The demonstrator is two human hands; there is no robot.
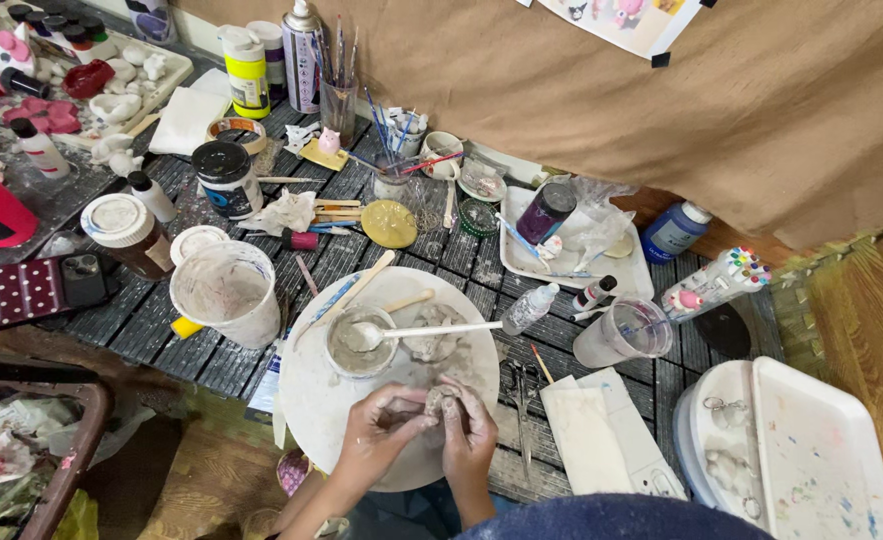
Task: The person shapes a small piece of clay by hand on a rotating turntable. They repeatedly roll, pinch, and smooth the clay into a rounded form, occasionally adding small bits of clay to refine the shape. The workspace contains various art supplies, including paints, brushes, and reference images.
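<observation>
Over the near edge of the round board [311,400], the left hand [379,432] and right hand [468,437] meet around 1 small lump of grey clay [441,400], fingers of both clenched on it, pinching from either side so it stays raised off the board. It looks damp, rough and uneven. Just beyond sits a small bowl [359,340] with a spoon [431,329], close for reaching on the counter [161,330].

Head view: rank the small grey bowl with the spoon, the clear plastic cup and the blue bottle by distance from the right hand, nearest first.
From the right hand:
1. Small grey bowl, just up-left on the round board.
2. Clear plastic cup, up-right.
3. Blue bottle, farther up-right, near the brown cloth.
</observation>
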